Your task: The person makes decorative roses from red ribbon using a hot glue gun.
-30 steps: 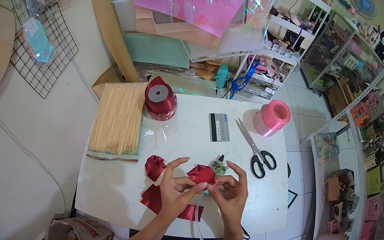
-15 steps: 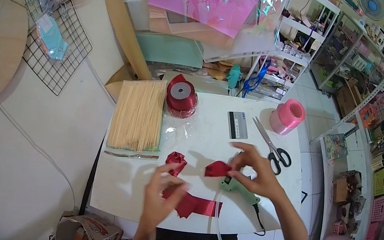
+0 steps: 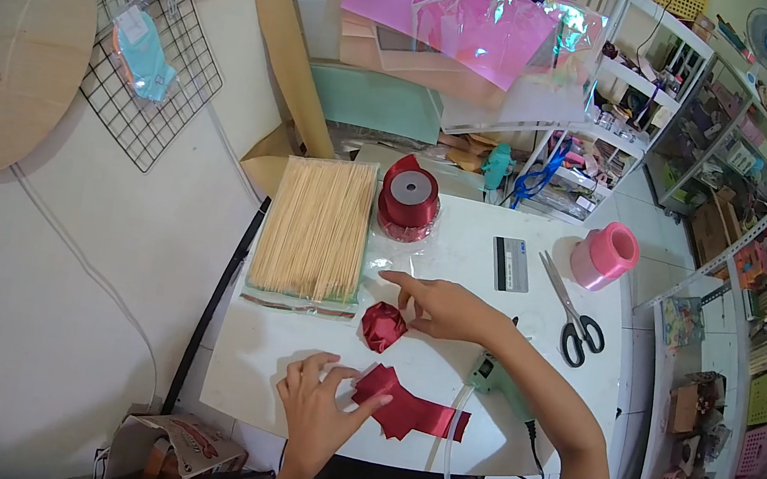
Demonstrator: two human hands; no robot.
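A folded dark red satin ribbon piece (image 3: 383, 328), gathered into a bud-like shape, lies on the white table. My right hand (image 3: 446, 309) reaches over from the right, index finger stretched out and the other fingertips right at the bud's edge. Closer to me lie flat red ribbon pieces (image 3: 410, 413), overlapping one another. My left hand (image 3: 315, 409) is open with fingers spread, its thumb tip over the left end of these pieces. A green glue gun (image 3: 503, 386) lies under my right forearm, its clear glue stick (image 3: 450, 454) crossing the ribbon's right end.
A bag of bamboo sticks (image 3: 314, 228) lies at the table's left, beside a red ribbon roll (image 3: 409, 197). On the right are a grey card (image 3: 511, 265), scissors (image 3: 573, 317) and a pink ribbon roll (image 3: 605, 255). Shelves (image 3: 714, 325) stand beyond the table.
My right hand has moved left to the bud and no longer shows the red piece it pinched. My left hand's fingers have spread beside the flat ribbon. The view has shifted.
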